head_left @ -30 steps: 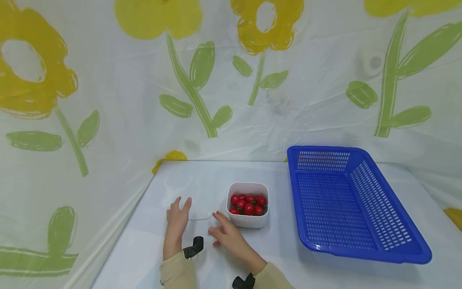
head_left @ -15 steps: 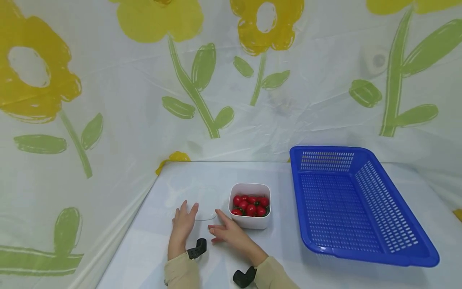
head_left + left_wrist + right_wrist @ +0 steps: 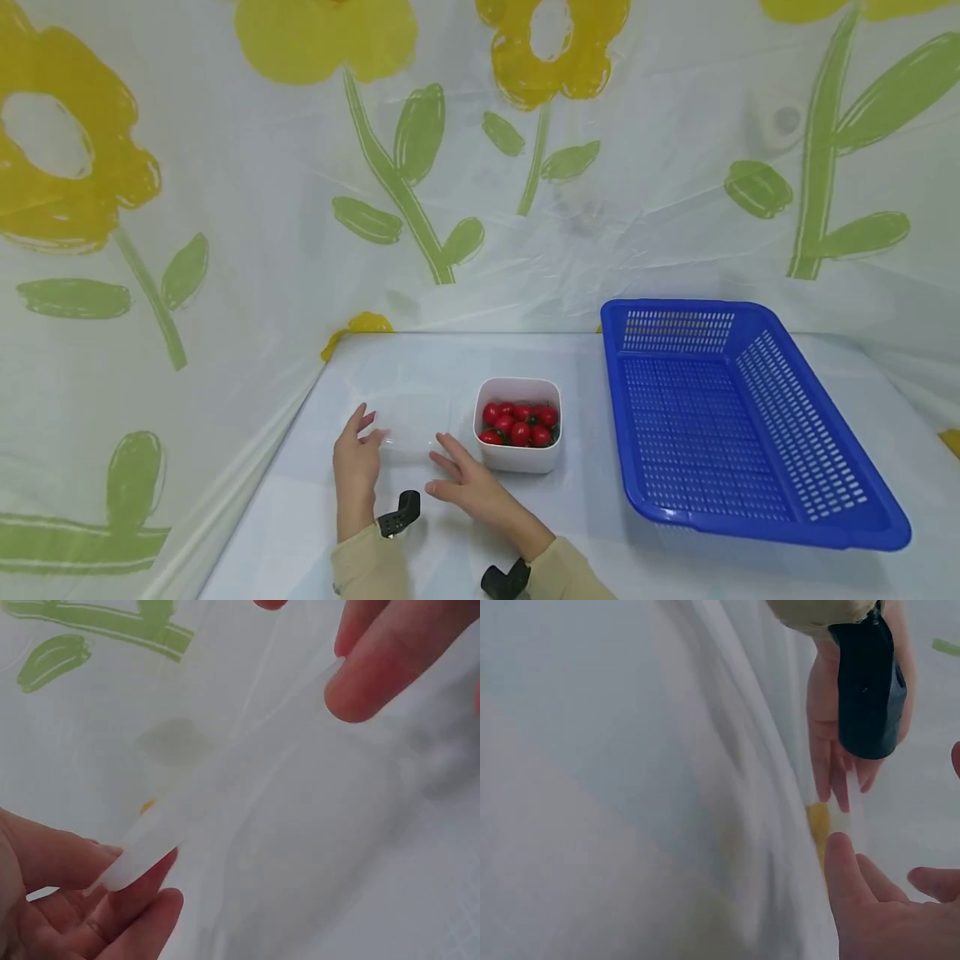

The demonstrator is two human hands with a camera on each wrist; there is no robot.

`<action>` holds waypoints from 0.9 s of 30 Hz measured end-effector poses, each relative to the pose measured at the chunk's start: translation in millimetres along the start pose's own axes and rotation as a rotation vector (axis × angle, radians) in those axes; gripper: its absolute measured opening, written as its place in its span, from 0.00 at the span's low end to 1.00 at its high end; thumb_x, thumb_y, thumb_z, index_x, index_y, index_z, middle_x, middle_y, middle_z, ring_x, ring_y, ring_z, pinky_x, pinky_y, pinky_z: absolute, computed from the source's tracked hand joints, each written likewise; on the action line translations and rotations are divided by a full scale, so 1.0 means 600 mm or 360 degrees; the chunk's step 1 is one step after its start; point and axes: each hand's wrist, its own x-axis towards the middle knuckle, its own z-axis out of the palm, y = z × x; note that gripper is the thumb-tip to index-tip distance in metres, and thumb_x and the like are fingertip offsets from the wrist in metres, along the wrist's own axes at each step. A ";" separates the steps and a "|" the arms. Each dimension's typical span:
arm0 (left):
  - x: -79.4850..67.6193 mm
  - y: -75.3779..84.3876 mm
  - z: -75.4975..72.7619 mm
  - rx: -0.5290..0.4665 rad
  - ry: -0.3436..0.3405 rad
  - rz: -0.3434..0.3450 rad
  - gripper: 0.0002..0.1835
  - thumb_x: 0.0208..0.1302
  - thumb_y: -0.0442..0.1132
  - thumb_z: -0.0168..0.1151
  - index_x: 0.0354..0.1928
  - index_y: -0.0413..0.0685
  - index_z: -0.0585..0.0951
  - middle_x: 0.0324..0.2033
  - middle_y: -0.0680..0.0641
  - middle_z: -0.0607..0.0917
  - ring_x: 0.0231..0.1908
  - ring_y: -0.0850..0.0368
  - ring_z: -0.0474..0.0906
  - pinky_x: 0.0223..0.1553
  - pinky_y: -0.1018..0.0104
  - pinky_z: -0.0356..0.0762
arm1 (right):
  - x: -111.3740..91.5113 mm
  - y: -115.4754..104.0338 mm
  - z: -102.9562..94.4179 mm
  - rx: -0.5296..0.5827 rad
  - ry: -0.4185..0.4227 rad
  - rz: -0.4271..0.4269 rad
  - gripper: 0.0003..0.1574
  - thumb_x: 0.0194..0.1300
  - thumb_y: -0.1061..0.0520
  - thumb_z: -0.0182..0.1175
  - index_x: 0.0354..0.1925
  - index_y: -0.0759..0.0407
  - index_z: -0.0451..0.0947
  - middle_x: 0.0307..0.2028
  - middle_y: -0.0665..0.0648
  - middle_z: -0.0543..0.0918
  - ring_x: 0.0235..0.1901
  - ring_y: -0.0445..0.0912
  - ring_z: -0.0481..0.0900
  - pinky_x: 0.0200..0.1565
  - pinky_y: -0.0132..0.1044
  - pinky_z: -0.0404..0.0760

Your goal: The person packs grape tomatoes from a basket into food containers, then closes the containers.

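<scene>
A clear, see-through plastic lid (image 3: 414, 423) is raised at a tilt over the table, left of the tomato box. My left hand (image 3: 356, 460) pinches its left edge between thumb and fingers; the left wrist view shows this lid edge (image 3: 161, 844) most plainly. At the lid's right end, my right hand (image 3: 474, 490) has its fingers spread and fairly straight, the fingertips (image 3: 352, 697) overlapping the lid's end in the left wrist view. Beside the right hand stands a white square box (image 3: 517, 458) holding several red cherry tomatoes (image 3: 520, 433).
A large blue perforated basket (image 3: 626, 450) occupies the right of the white table (image 3: 581, 500). Behind and to the left hangs a white curtain (image 3: 255, 250) with yellow flowers. A black wrist camera (image 3: 399, 513) sits on each wrist.
The lid lay flat on the table with the left hand over it; now the left hand has turned, pinched its edge and lifted it. The right hand has shifted only slightly.
</scene>
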 end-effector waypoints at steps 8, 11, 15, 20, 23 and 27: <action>0.042 -0.048 0.019 -0.0391 0.0155 0.0029 0.19 0.62 0.45 0.54 0.56 0.65 0.73 0.54 0.58 0.74 0.52 0.59 0.71 0.51 0.62 0.69 | -0.024 -0.066 0.009 0.0110 -0.0048 -0.0177 0.45 0.62 0.52 0.55 0.69 0.52 0.42 0.67 0.51 0.50 0.64 0.51 0.54 0.52 0.40 0.69; 0.067 -0.087 0.036 -0.0645 0.0108 0.0184 0.18 0.59 0.49 0.57 0.53 0.69 0.74 0.52 0.61 0.75 0.50 0.63 0.72 0.49 0.67 0.70 | -0.035 -0.089 0.007 0.0163 0.0056 -0.0223 0.41 0.63 0.55 0.53 0.69 0.51 0.45 0.66 0.52 0.53 0.63 0.48 0.56 0.53 0.42 0.67; 0.021 -0.012 0.031 -0.0805 0.0012 0.0188 0.21 0.61 0.44 0.56 0.58 0.60 0.72 0.54 0.55 0.74 0.50 0.59 0.73 0.48 0.71 0.70 | -0.042 -0.103 -0.005 0.0228 0.0193 -0.0318 0.37 0.64 0.59 0.51 0.68 0.50 0.48 0.66 0.51 0.55 0.61 0.46 0.60 0.54 0.40 0.67; -0.021 0.067 0.032 -0.0865 -0.0060 0.0102 0.21 0.62 0.39 0.55 0.58 0.56 0.71 0.52 0.54 0.76 0.45 0.57 0.77 0.45 0.72 0.72 | -0.046 -0.114 -0.030 0.0269 0.0321 -0.0410 0.36 0.65 0.58 0.51 0.67 0.53 0.49 0.66 0.53 0.54 0.61 0.48 0.61 0.53 0.36 0.68; -0.024 0.075 0.041 -0.0912 -0.0134 0.0132 0.22 0.62 0.39 0.55 0.59 0.56 0.70 0.51 0.52 0.77 0.43 0.56 0.78 0.44 0.71 0.73 | -0.048 -0.117 -0.051 0.0235 0.0393 -0.0384 0.35 0.65 0.57 0.51 0.67 0.54 0.51 0.65 0.54 0.57 0.60 0.46 0.62 0.53 0.35 0.67; -0.028 0.081 0.055 -0.0967 -0.0251 0.0244 0.24 0.60 0.43 0.57 0.60 0.59 0.69 0.50 0.52 0.77 0.44 0.54 0.77 0.43 0.67 0.74 | -0.051 -0.121 -0.077 0.0213 0.0460 -0.0319 0.33 0.65 0.56 0.51 0.65 0.51 0.54 0.63 0.54 0.59 0.58 0.44 0.65 0.53 0.36 0.67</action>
